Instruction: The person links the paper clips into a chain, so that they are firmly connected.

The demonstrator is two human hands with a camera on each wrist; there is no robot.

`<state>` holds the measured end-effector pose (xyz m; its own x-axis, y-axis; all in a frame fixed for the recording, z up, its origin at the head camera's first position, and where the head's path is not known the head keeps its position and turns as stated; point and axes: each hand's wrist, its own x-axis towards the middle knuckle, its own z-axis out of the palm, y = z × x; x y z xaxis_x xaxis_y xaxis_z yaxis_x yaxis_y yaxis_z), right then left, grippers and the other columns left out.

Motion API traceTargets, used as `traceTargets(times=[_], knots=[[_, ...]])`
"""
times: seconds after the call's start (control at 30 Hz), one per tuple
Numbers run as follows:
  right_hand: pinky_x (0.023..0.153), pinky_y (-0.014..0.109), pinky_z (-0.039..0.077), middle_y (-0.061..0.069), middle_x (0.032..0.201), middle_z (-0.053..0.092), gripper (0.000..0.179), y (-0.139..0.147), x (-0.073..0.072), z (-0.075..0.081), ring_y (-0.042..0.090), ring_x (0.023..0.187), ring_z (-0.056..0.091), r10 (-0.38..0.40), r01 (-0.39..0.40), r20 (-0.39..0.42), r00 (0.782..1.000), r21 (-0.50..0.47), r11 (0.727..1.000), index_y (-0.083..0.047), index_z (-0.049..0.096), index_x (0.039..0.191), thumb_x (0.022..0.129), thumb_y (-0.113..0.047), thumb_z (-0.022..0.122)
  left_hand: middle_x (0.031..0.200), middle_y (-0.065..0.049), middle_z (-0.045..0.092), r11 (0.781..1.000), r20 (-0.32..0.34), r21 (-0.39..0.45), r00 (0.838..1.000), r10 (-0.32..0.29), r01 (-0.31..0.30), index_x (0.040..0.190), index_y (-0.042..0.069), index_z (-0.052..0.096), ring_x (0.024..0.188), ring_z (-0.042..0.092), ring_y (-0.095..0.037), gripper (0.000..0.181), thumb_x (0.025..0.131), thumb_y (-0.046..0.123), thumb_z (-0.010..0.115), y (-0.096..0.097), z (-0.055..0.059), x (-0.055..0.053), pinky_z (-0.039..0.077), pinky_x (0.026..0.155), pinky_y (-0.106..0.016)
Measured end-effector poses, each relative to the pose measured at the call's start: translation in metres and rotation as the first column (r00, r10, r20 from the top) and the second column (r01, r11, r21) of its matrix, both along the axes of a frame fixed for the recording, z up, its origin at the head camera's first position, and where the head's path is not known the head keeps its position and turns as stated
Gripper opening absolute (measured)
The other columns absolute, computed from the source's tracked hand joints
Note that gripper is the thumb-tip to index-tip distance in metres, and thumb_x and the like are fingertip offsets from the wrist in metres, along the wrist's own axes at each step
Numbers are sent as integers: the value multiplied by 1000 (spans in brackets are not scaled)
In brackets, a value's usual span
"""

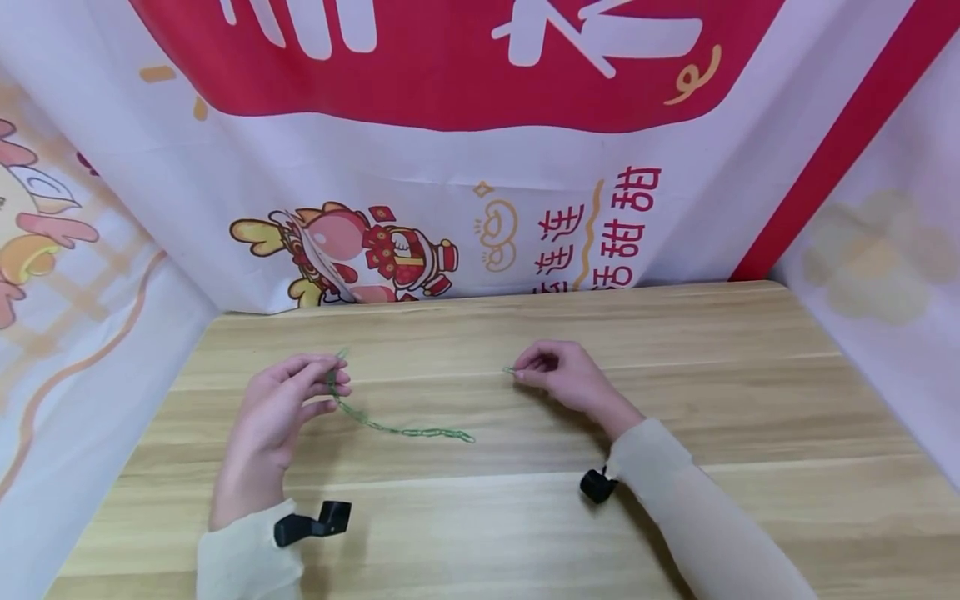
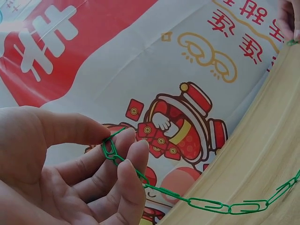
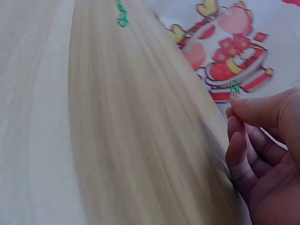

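Observation:
My left hand (image 1: 281, 400) pinches one end of a chain of green paper clips (image 2: 206, 203) between thumb and index finger. From the fingertips the chain hangs past the other fingers and trails rightward, its far end lying toward the middle of the table in the head view. Across from it, my right hand (image 1: 566, 375) pinches a single green paper clip (image 3: 234, 86) between thumb and forefinger, its rounded end sticking out past the fingertips. A gap separates this clip from the chain. The left wrist view also catches part of the right hand (image 2: 287, 21) at its upper right corner.
Both hands are over a light wood-grain table (image 1: 480, 533). Printed cloth (image 1: 420, 158) with red and white patterns rises behind it and along both sides. A small black camera (image 1: 330, 518) is strapped to the left sleeve, another camera (image 1: 597, 486) to the right.

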<state>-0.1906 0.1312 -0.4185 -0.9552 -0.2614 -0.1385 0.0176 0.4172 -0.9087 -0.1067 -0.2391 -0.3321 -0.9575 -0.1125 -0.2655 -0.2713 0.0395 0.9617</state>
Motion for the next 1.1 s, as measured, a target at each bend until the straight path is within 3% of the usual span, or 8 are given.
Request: traceTargets(times=[0.2, 0.43, 0.73, 0.9, 1.1], knots=[[67, 28, 57, 8, 104, 75, 20, 21, 8, 0, 20, 89, 65, -82, 82, -1, 997, -39, 996, -12, 78, 115, 97, -20, 82, 98, 9, 80, 999, -30, 33, 999, -14, 15, 113, 21, 78, 92, 77, -10, 16, 109, 31, 66, 3, -1, 0, 62, 83, -25], [85, 29, 58, 7, 112, 74, 22, 34, 16, 7, 21, 101, 65, -133, 132, -21, 991, -64, 989, -12, 78, 119, 98, -20, 79, 99, 7, 79, 998, -57, 48, 998, -34, 37, 114, 18, 77, 92, 77, -11, 15, 107, 29, 69, 6, -1, -1, 62, 82, -26], [85, 30, 62, 1, 108, 75, 27, 41, 17, 9, 16, 94, 68, -179, 182, 32, 983, -171, 968, -8, 75, 123, 98, -18, 80, 99, 8, 80, 999, -66, 45, 998, -20, 23, 118, 14, 75, 92, 77, -11, 18, 108, 26, 68, 12, 0, 0, 63, 84, -27], [89, 31, 63, 1, 110, 75, 29, 41, 18, 14, 15, 96, 70, -191, 197, 50, 980, -235, 952, -8, 74, 123, 98, -21, 80, 98, 8, 81, 999, -72, 34, 997, 4, -2, 126, 7, 72, 89, 77, -10, 24, 109, 22, 66, 33, 5, -1, 63, 83, -27], [85, 27, 63, -3, 106, 77, 26, 37, 26, 28, 13, 95, 72, -177, 164, -17, 984, -295, 941, -6, 73, 123, 100, -16, 78, 101, 7, 82, 1000, -50, -12, 999, 14, -15, 131, 7, 70, 90, 76, -10, 29, 110, 26, 65, 76, 10, -1, 63, 82, -27]])
